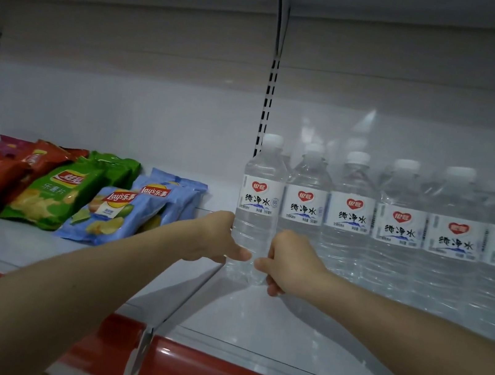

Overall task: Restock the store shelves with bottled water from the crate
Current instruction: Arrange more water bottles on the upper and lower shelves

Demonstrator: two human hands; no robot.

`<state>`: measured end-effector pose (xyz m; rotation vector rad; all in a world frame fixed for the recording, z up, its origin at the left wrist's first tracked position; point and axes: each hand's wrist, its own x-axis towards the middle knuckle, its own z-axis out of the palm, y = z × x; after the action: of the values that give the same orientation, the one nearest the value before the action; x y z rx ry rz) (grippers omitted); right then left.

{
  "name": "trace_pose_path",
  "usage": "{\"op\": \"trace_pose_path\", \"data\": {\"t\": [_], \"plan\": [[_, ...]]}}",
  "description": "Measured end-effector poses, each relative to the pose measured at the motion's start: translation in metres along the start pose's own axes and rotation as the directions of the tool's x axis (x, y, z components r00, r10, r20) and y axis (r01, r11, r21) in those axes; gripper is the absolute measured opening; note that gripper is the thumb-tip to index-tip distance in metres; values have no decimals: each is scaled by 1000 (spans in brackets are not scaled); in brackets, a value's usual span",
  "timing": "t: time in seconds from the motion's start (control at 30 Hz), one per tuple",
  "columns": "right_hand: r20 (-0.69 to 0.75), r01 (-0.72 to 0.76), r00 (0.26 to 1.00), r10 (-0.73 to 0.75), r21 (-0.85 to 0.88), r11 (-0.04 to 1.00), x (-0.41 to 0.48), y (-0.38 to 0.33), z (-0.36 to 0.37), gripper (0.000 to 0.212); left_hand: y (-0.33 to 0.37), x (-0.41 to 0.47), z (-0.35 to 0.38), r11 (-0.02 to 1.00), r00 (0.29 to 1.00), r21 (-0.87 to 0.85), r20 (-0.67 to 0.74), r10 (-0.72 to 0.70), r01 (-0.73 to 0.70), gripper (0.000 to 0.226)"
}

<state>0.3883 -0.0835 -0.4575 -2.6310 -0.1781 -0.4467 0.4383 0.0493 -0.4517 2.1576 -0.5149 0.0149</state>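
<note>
I am holding one clear plastic water bottle with a white cap and a white printed label (259, 202) low on its body with both hands. My left hand (215, 237) is wrapping round its left side with the thumb lying across the front. My right hand (290, 259) is curling round its right side, and its thumb is almost meeting the other. The bottle is standing upright at the left edge of the white metal shelf (266, 326), right by the seam where this panel meets the next one. It is forming the left end of the row of matching water bottles (395, 227) that is running along the back towards the right edge. I cannot tell whether it is touching its neighbour or only standing just beside it.

The bottle seems to be going into its final place, so the risks are small but real. Its base is sitting close to the seam, and sliding it left could be catching that edge and tipping it towards the blue crisp bags (126, 207) lying on the neighbouring panel. Pushing it right too hard could be knocking the neighbour and rocking the row. My grip is low, so the top is staying free to lean. Letting go unevenly could be leaving it crooked. The thin wall may also be buckling if I am squeezing.
</note>
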Motion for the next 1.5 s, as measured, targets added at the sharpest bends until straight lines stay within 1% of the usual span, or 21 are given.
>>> {"op": "trace_pose_path", "data": {"t": [0.1, 0.2, 0.3, 0.37, 0.47, 0.5, 0.6, 0.67, 0.77, 0.8, 0.87, 0.9, 0.93, 0.97, 1.03, 1.1, 1.17, 1.27, 1.37, 1.43, 1.5], "plan": [[14, 8, 1000, -6, -134, 991, 4, -3, 0, 36, -1, 6, -2, 1000, 999, 11, 21, -28, 28, 37], [-25, 31, 999, -39, -287, 957, 5, -6, 3, 33, -3, 14, -4, 998, 996, 21, 60, -65, 64, 44], [-60, 42, 996, -68, -359, 932, 6, -6, 5, 42, -2, 19, -5, 995, 993, 22, 76, -95, 93, 46], [-70, 43, 995, -75, -378, 925, 7, -5, 6, 41, -1, 20, -4, 995, 992, 17, 78, -102, 101, 44], [-78, 52, 993, -86, -361, 931, 9, -2, 6, 24, -2, 21, -3, 994, 992, 12, 64, -108, 107, 43], [-81, 51, 993, -83, -341, 939, 9, -1, 6, 22, -2, 20, -2, 994, 992, 11, 54, -113, 112, 42], [-62, 40, 996, -58, -258, 965, 12, 2, 7, 26, 0, 17, -2, 991, 992, 50, 25, -122, 121, 39], [-22, 29, 999, -35, -233, 972, 13, 3, 6, 32, 3, 12, 1, 985, 992, 118, -4, -123, 123, 38], [46, 33, 999, -24, -200, 979, 10, 2, -1, 34, 11, 1, 8, 965, 988, 218, -73, -133, 146, 40], [84, 32, 996, -17, -182, 983, 7, 2, -4, 34, 16, -5, 10, 959, 987, 238, -92, -132, 151, 36], [181, 21, 984, 3, -136, 991, 0, 0, -10, 33, 24, -17, 11, 953, 982, 271, -164, -94, 136, 17], [217, 19, 976, 8, -124, 992, -5, -1, -13, 33, 29, -24, 11, 951, 976, 285, -210, -64, 124, 15], [231, 27, 973, 0, -116, 993, -11, -2, -16, 33, 31, -30, 10, 951, 966, 294, -257, -16, 94, 22], [219, 45, 976, -22, -102, 994, -19, -3, -18, 32, 33, -37, 10, 954, 954, 296, -298, 47, 46, 26], [137, 107, 985, -101, -37, 994, -35, -5, -23, 26, 35, -54, 10, 969, 923, 234, -348, 164, -84, 14], [24, 185, 982, -188, 88, 979, -54, -8, -25, 20, 38, -79, 15, 968, 894, 112, -372, 250, -225, 4], [-70, 254, 967, -244, 209, 945, -74, -12, -26, 17, 39, -105, 22, 948, 868, 46, -390, 307, -314, 5], [-153, 343, 938, -310, 291, 893, -103, -16, -17, 11, 33, -143, 32, 911, 799, 80, -453, 395, -404, 9], [-271, 439, 888, -370, 267, 858, -134, -14, -4, 9, 16, -183, 47, 900, 780, 27, -489, 391, -435, 11], [-332, 507, 842, -426, 212, 836, -160, -10, 7, 9, 2, -211, 63, 900, 804, -70, -483, 346, -430, 13], [-311, 555, 812, -495, 144, 819, -187, -1, 26, 12, -20, -237, 84, 908, 854, -173, -442, 274, -381, 11]]}}
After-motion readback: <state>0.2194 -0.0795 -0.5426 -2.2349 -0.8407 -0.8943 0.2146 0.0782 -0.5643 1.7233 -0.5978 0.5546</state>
